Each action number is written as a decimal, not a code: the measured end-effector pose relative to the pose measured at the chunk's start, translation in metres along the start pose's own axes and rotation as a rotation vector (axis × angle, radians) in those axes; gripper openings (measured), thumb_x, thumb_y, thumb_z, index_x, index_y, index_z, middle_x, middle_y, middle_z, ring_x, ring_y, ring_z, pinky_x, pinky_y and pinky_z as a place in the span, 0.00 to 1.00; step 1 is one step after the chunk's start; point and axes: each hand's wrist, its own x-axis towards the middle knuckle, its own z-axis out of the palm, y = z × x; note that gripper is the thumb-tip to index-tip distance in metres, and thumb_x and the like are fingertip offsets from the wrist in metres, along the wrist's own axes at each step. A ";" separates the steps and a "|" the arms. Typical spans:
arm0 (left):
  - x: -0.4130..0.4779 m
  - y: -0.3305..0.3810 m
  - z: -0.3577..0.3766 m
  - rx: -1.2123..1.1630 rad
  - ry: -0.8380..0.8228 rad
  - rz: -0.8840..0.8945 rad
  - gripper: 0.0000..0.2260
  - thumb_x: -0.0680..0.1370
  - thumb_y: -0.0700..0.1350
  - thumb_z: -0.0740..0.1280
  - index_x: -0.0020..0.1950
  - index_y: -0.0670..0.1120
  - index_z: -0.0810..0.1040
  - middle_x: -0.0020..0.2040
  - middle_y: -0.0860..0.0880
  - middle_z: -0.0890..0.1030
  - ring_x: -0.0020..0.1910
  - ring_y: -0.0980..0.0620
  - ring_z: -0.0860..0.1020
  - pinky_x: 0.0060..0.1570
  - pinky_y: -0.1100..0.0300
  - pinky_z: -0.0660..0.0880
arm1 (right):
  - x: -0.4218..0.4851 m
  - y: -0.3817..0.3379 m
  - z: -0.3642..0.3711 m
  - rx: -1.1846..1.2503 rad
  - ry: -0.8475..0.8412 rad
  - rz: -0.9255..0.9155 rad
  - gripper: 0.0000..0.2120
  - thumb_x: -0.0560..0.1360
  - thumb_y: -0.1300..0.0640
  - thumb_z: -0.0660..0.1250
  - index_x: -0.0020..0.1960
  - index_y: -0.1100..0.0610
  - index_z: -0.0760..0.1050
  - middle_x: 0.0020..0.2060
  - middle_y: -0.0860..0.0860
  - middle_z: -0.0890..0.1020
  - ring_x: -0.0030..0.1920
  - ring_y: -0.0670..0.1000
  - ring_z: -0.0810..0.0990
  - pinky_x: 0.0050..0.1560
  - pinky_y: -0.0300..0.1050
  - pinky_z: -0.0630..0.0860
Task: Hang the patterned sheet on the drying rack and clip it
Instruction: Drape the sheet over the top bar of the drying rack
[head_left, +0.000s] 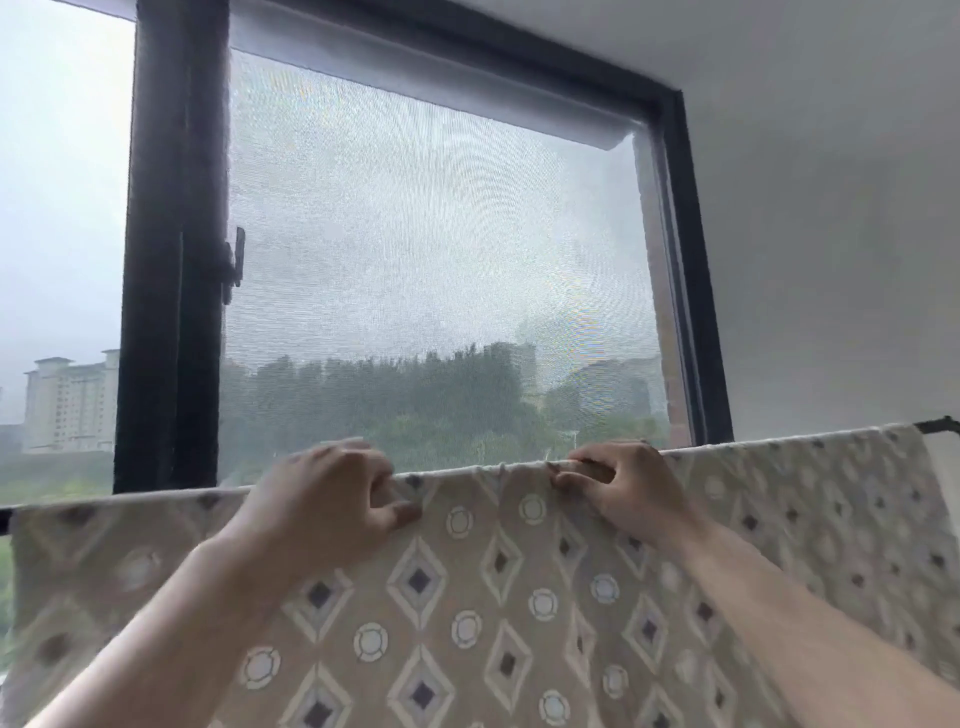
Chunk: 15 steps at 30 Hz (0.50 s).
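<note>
Both forearms reach up from below. Left hand: knuckles up, fingers curled tight, gripping the top fold of the patterned sheet. Right hand: fingers hooked over the same fold, pinching cloth. The sheet is draped over the drying rack bar and hangs below the fingers, spreading past both hands. Beyond the fingertips: mesh screen, black window frame. Nothing blocks either hand.

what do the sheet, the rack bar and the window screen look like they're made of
Patterned sheet: woven fabric, matte, likely cotton; it drapes and puckers along the fold.
Rack bar: probably black-coated metal; only its thin dark end shows.
Window screen: fine mesh, fibre unclear; moiré ripples blur the view outside.
</note>
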 end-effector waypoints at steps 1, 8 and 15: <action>0.008 0.016 0.012 -0.017 0.007 0.026 0.19 0.73 0.67 0.62 0.43 0.52 0.76 0.40 0.58 0.76 0.38 0.60 0.74 0.33 0.63 0.64 | 0.002 0.002 0.005 0.015 -0.006 -0.030 0.24 0.70 0.31 0.61 0.37 0.51 0.79 0.30 0.44 0.79 0.34 0.43 0.76 0.41 0.46 0.73; 0.033 0.040 0.057 -0.046 0.121 -0.115 0.18 0.75 0.60 0.66 0.33 0.48 0.70 0.32 0.56 0.75 0.32 0.57 0.72 0.29 0.61 0.61 | 0.014 0.014 0.024 0.066 -0.061 -0.029 0.11 0.76 0.47 0.63 0.50 0.49 0.82 0.43 0.46 0.86 0.49 0.48 0.82 0.53 0.43 0.75; 0.051 0.040 0.088 -0.045 0.099 -0.188 0.17 0.74 0.57 0.67 0.31 0.49 0.69 0.29 0.55 0.73 0.30 0.54 0.72 0.32 0.58 0.66 | 0.027 0.037 0.043 0.086 -0.144 0.003 0.10 0.76 0.46 0.62 0.52 0.47 0.79 0.48 0.44 0.85 0.53 0.49 0.80 0.56 0.45 0.74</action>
